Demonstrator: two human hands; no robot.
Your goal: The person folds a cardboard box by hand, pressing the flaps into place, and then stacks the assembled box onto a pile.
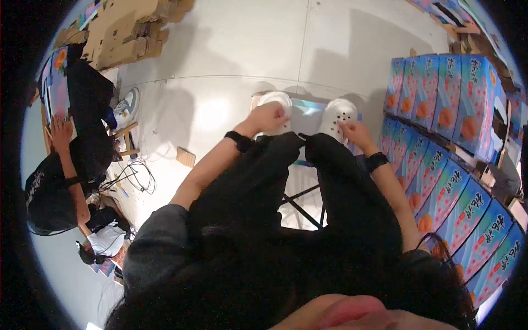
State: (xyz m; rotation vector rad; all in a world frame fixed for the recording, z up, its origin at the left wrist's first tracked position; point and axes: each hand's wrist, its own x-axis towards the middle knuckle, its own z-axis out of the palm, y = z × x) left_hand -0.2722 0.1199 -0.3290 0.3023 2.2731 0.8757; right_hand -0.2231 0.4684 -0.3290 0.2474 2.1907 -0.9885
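Observation:
My left hand [268, 117] hangs above the left white clog [275, 99], its fingers curled inward. My right hand [355, 133] is beside my right knee, over the edge of the other white clog [340, 113], which has dark holes in its top. Its fingers are bent together too. Whatever either hand may hold is too small or hidden to make out. Under and between the clogs lies a bluish printed box or sheet [308, 110]. Each wrist carries a black band.
Blue and pink printed cartons [448, 99] stand in rows on my right. Torn brown cardboard [124, 33] lies at upper left. Another person in black [55, 192] works on the left, a hand on a printed carton. Loose black cables [135, 179] and a small wooden block [186, 157] are on the floor.

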